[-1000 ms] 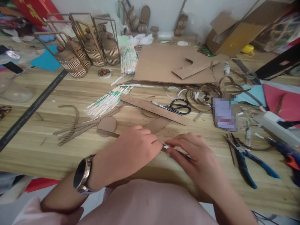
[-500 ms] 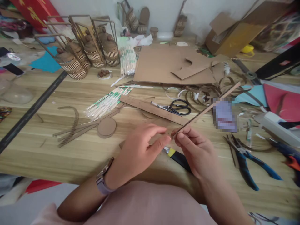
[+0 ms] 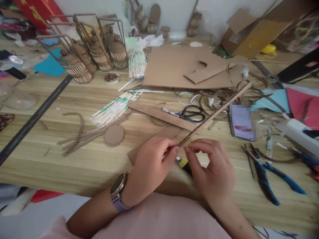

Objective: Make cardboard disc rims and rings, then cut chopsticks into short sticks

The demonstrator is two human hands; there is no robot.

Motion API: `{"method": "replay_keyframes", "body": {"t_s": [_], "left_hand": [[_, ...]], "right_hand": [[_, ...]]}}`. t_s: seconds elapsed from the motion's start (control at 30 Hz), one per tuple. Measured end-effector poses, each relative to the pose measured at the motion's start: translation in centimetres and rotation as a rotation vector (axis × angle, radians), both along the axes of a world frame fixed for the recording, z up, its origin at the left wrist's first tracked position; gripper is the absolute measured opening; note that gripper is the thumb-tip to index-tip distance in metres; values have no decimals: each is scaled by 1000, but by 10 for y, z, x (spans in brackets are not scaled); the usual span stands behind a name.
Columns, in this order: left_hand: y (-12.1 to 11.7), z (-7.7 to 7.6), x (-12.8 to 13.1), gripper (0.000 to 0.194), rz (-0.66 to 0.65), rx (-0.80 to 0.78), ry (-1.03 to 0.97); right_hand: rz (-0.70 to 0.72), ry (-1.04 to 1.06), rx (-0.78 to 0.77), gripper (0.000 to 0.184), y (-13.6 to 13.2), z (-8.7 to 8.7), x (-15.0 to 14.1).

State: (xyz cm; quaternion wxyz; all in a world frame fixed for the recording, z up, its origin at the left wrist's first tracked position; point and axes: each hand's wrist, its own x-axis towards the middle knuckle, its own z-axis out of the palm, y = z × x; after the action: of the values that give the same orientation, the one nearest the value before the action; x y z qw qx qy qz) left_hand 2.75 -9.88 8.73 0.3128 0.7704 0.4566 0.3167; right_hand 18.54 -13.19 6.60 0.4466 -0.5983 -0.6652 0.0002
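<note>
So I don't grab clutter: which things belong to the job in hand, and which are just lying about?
In the job: cardboard strip, in the left fingers; probably the knife, beside the right fingers.
Likely just lying about: phone, pliers, scissors.

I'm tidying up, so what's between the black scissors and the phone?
In the head view: the slanting cardboard strip, some curled brown strips and a small scrap.

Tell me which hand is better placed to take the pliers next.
Probably the right hand: the pliers lie to its right. The left hand is farther away and pinches one end of the strip.
</note>
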Motion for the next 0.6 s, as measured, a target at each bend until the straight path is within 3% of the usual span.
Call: {"method": "replay_keyframes", "body": {"t_s": [0.13,0.43,0.6], "left_hand": [[-1,1,-1,15,-45,41,28],[1,5,-3,24,-179,292,123],[1,7,-3,26,-197,323,143]], "right_hand": [[93,-167,54,18,-5,2,-2],[112,-176,37,18,-9,11,2],[103,-246,81,17,-9,15,0]]}}
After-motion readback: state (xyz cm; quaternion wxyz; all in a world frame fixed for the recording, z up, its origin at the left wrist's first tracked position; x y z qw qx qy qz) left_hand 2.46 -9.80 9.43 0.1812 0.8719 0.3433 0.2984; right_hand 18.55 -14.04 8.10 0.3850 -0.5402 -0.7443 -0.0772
